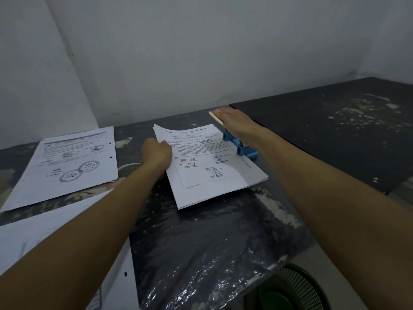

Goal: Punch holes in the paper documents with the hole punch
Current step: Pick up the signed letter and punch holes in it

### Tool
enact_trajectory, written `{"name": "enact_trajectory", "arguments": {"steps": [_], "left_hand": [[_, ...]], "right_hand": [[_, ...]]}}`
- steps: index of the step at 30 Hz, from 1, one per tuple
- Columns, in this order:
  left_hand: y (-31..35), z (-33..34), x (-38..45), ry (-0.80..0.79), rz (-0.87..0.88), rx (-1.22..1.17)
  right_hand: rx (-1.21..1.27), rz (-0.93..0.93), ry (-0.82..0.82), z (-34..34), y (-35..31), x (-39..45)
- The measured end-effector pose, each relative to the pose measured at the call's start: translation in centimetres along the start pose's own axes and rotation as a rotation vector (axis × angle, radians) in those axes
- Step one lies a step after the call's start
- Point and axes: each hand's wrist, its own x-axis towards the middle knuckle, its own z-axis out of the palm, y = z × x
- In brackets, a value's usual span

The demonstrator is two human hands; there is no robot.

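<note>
The right hand (234, 125) lies flat, palm down, on the pale lever of the blue hole punch (240, 145); its fingers are stretched out and do not close around anything. The left hand (157, 154) is closed on the left edge of the paper stack (210, 166), with the thumb on top of the first printed sheet. The right edge of this stack goes into the punch. The stack and the punch are on a dark table (212, 238) covered with shiny plastic film. At the left lies a punched document (67, 164) with two holes at its right edge, well apart from the stack. More white sheets (67, 253) lie at the lower left.
</note>
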Motion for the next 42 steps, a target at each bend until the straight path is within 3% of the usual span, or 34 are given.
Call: {"name": "enact_trajectory", "arguments": {"steps": [14,34,42], "left_hand": [[-1.0,0.8,-0.8,-0.019,-0.031,-0.225],[-1.0,0.9,-0.8,-0.05,0.035,-0.218],[-1.1,0.8,-1.1,-0.037,0.063,-0.237]], "right_hand": [[-0.167,-0.033,-0.028,0.1,0.1,0.3],[-0.234,-0.07,-0.022,0.4,0.3,0.4],[-0.131,-0.092,0.003,1.1,0.3,-0.2]]}}
